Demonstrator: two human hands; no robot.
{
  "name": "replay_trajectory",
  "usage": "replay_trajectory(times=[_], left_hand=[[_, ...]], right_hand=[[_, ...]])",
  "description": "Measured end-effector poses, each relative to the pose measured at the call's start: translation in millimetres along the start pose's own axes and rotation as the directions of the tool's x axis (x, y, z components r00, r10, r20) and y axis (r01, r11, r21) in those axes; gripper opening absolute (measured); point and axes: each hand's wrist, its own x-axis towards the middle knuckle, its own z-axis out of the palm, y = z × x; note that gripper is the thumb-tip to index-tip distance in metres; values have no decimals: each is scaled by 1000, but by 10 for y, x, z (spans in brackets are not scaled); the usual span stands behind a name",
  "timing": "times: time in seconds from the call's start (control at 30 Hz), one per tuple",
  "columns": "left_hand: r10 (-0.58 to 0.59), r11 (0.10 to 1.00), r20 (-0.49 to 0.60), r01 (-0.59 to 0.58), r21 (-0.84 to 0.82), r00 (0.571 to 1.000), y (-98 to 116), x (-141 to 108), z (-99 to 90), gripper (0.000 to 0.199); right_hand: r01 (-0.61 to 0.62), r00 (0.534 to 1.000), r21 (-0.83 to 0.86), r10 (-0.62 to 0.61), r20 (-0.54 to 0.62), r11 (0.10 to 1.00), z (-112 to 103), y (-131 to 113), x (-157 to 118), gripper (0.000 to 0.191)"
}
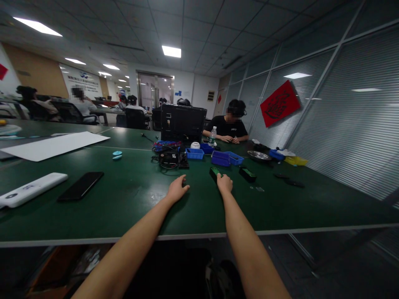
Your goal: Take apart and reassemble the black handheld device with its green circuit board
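My right hand (225, 182) grips the near end of a small black case with a green circuit board (214, 171) showing on top. Its fingers cover part of that case. To the left, my left hand (178, 189) hovers over or rests on the green table, fingers apart, holding nothing; contact with the surface is unclear. A similar black case with a green top (248, 174) lies right of my right hand. Small clear pieces (259, 189) lie just in front of it.
Blue bins (195, 154), a bundle of cables (168, 146) and a black monitor (183, 122) stand beyond my hands. A metal dish (259, 155) is at right. A black phone (81, 186) and a long white device (34, 189) lie left. A person (229, 124) sits across the table.
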Motion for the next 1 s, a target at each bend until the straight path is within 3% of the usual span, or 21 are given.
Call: replay_trajectory(times=[0.17,0.37,0.5,0.67,0.87,1.0], left_hand=[[-2,1000,13,2,10,1000,9,-2,-5,56],[-14,999,20,13,31,1000,21,-5,-8,54],[11,1000,16,-11,29,1000,-1,5,6,52],[38,998,19,-38,43,999,-29,18,17,51],[56,997,13,-57,54,998,-41,18,20,49],[56,997,24,-57,54,998,-31,14,18,48]], right_hand=[[24,999,-4,-24,27,1000,-8,-77,-28,41],[177,984,-24,-176,18,984,30,-203,-181,37],[256,965,-122,-246,92,959,58,-258,-272,45],[202,978,-131,-194,72,971,58,-243,-235,57],[172,981,-135,-156,119,976,17,-268,-234,38],[251,967,-185,-240,79,950,5,-325,-313,39]])
